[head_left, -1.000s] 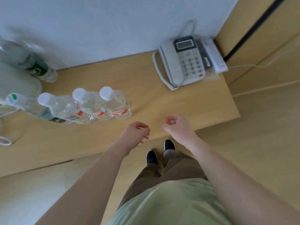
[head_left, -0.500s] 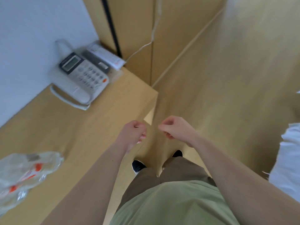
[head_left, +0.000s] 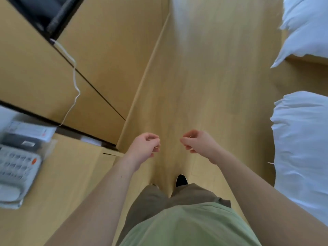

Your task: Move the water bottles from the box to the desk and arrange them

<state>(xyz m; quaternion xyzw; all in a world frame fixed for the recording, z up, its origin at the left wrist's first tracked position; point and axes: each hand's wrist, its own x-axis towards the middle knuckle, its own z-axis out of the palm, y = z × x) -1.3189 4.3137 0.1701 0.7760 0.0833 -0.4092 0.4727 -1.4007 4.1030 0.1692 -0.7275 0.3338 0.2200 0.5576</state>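
Observation:
My left hand (head_left: 144, 147) and my right hand (head_left: 197, 142) hang side by side over the wooden floor, each with loosely curled fingers and nothing held. The desk (head_left: 58, 174) lies at the lower left, its corner just left of my left hand. No water bottles and no box are in view.
A grey telephone (head_left: 16, 167) sits on the desk's left part beside a white leaflet holder (head_left: 28, 130). A white cable (head_left: 74, 82) runs down wooden cabinet fronts at the upper left. White bedding (head_left: 301, 142) fills the right edge. Wooden floor (head_left: 204, 77) stretches ahead.
The view has swung right, away from the desk. The row of bottles has left the frame, the telephone has slid to the far left, and bedding has come in on the right. Both hands stay curled.

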